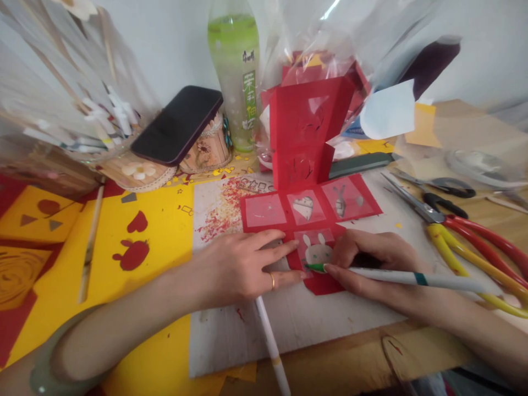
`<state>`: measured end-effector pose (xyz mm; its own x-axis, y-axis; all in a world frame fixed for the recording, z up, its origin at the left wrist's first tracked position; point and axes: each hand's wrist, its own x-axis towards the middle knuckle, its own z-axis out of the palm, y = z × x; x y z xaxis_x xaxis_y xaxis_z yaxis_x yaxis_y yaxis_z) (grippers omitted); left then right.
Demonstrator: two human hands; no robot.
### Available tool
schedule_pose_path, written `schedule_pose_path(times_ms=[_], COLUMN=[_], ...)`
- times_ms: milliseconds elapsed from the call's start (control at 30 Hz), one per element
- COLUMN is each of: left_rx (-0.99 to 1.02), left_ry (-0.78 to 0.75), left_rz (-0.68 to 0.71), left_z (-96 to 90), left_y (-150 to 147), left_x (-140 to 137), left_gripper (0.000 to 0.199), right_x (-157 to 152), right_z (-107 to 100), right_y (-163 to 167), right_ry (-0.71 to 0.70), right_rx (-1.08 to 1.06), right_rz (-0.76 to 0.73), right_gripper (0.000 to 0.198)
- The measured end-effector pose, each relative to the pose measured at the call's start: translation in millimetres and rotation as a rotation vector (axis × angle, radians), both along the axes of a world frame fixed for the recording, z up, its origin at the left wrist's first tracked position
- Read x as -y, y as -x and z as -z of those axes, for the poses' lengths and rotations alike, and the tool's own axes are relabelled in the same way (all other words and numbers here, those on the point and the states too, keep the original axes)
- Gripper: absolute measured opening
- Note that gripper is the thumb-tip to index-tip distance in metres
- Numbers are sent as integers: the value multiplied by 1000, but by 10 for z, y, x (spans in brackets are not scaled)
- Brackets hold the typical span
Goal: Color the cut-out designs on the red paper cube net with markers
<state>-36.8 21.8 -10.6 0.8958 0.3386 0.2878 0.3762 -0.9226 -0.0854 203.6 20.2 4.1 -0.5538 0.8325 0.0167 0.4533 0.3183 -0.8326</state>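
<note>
My right hand (367, 264) pinches a green-tipped marker (388, 275), its tip beside a pale rabbit shape (317, 256). That shape shows in a window of the red paper piece (282, 224), an unfolded cutout lying flat. Stretched over the paper's left side, my left hand (251, 264) presses it with fingers spread; a gold ring is on one finger. From beneath this palm a white marker (272, 346) sticks out toward me; whether the hand grips it is hidden. Other windows carry a patterned heart (303, 208) and a carrot-like shape (340, 203).
Scissors with red and yellow handles (470, 236) lie at right, near black scissors (437, 184). Behind stand a red paper box (311, 115), a green-topped bottle (235, 71) and a phone (179, 124) resting on pots. Yellow paper (165, 220) with red cutouts spreads left.
</note>
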Motion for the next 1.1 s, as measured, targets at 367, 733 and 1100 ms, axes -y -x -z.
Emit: schedule_pose_path(times_ms=[367, 733, 1100], left_rx=[-5, -6, -14], left_ry=[11, 7, 6], left_rz=[-6, -3, 3], left_z=[-10, 4, -24], left_y=[5, 8, -3], left_x=[3, -1, -8], left_gripper=[34, 33, 34], right_x=[0, 0, 5], right_z=[8, -2, 11], right_y=[7, 6, -16], right_ry=[8, 11, 3], right_rx=[5, -12, -10], right_rz=[-4, 31, -16], right_gripper=[21, 24, 22])
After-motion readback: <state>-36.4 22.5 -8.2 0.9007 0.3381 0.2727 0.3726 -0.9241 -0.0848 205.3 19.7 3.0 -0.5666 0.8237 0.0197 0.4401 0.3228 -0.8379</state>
